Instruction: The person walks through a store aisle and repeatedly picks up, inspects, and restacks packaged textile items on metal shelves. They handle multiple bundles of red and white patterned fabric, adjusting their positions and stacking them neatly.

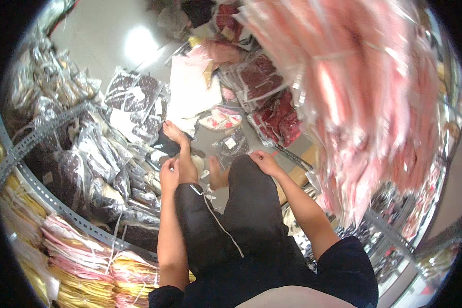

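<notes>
My left hand (170,175) is beside my bent left knee, its fingers curled in and nothing visible in them. My right hand (265,162) lies over my right knee, its fingers resting on the dark trousers (254,205). A pale drawstring (215,218) hangs down the trousers. Past my bare feet, a white garment (188,84) and a pink garment (220,53) lie on the floor. Close by are a white-and-red patterned piece (220,119), a small dark clear-bagged packet (231,143) and red bagged garments (277,119).
Pink bagged garments (344,97) hang large at the upper right, close to my right arm. Bagged dark garments (100,159) fill a shelf at left, behind a perforated metal rail (82,228). Tied pink and yellow bundles (82,249) sit at lower left. Grey floor (95,33) shows beyond.
</notes>
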Tool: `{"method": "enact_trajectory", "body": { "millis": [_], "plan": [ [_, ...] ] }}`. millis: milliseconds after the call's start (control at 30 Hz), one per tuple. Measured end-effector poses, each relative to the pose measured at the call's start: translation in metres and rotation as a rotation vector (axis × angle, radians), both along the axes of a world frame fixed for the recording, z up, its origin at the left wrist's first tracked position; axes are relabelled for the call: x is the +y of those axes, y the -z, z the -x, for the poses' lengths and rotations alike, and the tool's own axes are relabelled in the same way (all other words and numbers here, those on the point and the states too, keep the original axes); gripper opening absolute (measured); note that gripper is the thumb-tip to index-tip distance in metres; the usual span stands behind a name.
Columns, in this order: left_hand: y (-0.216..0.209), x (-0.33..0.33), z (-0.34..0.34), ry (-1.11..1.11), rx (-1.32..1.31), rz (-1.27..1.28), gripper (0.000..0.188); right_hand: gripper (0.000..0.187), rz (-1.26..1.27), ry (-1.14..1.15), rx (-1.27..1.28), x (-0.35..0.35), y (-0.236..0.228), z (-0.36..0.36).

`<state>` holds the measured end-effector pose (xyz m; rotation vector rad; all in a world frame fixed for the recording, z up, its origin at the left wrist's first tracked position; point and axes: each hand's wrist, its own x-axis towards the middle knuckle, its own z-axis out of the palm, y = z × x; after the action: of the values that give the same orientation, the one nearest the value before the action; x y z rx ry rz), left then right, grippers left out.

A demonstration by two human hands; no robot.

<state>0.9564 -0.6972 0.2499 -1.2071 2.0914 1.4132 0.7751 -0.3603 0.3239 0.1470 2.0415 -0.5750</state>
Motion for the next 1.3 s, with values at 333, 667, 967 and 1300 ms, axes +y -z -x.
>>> {"method": "enact_trajectory", "body": {
  "millis": [333,667,967,1300],
  "plan": [
    [-0.011,0.004,-0.116,-0.078,-0.130,0.106,0.049,0.046,-0.042,0.015,-0.023,0.142,-0.092,-0.101],
    [-0.034,0.118,-0.180,-0.702,0.033,-0.003,0.074,0.057,-0.050,0.116,0.086,0.331,-0.140,-0.211],
    [-0.078,0.151,-0.219,-0.608,-0.216,-0.329,0.070,0.047,-0.098,0.253,0.040,0.443,-0.127,-0.313],
    [-0.082,0.130,-0.036,-0.034,0.070,-0.449,0.063,0.061,0.141,0.850,0.113,0.376,-0.162,-0.336]
  ]
}}
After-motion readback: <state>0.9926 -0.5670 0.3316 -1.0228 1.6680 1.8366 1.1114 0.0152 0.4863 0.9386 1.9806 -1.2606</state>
